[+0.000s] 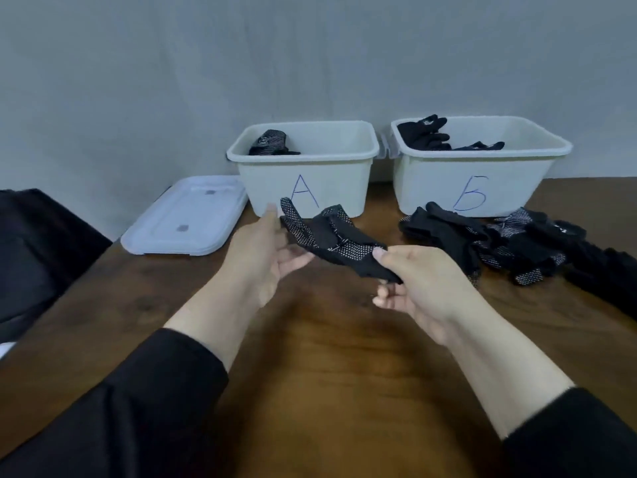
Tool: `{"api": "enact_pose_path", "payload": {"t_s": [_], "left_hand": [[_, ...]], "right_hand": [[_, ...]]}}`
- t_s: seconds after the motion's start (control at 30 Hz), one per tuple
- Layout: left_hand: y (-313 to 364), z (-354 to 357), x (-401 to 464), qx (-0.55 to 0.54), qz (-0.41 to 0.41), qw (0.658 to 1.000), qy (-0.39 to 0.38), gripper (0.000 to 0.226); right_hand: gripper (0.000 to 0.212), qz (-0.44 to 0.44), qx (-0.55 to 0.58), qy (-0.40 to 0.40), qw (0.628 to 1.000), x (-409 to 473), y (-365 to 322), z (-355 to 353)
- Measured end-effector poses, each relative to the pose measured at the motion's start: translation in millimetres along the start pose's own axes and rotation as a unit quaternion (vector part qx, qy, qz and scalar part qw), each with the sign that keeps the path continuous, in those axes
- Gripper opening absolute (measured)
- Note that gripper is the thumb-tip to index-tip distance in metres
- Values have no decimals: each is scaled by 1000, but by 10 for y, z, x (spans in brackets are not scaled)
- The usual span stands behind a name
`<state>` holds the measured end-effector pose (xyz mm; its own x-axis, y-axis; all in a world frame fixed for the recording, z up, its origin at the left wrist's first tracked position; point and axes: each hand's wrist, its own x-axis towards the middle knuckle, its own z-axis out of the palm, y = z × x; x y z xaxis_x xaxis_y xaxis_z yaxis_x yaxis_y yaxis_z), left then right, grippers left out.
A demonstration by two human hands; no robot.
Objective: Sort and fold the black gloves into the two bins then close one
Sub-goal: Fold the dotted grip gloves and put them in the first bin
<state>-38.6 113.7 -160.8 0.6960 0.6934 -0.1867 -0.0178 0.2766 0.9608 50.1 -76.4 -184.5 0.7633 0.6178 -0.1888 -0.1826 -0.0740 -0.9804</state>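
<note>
Hands holding one dotted black glove (336,238) above the wooden table (327,357): left hand (265,250) is pinching its finger end, right hand (418,288) is gripping what is apparently the cuff. Loose gloves (499,243) are lying before bin B (482,170); bin A (303,167) is standing beside a lid (186,219).

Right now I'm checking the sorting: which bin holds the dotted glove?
The bin marked A, left of the other: a dotted glove lies inside. The bin marked Б holds plain black gloves.
</note>
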Motion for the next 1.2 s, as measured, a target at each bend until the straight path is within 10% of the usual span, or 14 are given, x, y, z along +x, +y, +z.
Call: {"api": "enact_pose_path", "payload": {"t_s": [0.17, 0.33, 0.47, 0.77, 1.0, 1.2], "left_hand": [[-309, -806, 51, 311, 199, 914, 165, 27], [-529, -793, 55, 460, 390, 795, -66, 31], [-663, -672, 135, 609, 329, 697, -188, 53], [-485, -839, 220, 420, 218, 881, 27, 34], [-407, -857, 156, 364, 207, 907, 30, 30], [-371, -875, 154, 349, 215, 911, 46, 29]], "right_hand": [[17, 73, -34, 7, 997, 190, 171, 197], [30, 23, -61, 32, 997, 208, 277, 176], [22, -19, 26, 33, 999, 210, 251, 244], [16, -105, -174, 4, 979, 455, -581, 269], [17, -148, -434, 18, 888, 855, -1445, 448], [8, -364, -470, 104, 798, 669, -1344, 516]]}}
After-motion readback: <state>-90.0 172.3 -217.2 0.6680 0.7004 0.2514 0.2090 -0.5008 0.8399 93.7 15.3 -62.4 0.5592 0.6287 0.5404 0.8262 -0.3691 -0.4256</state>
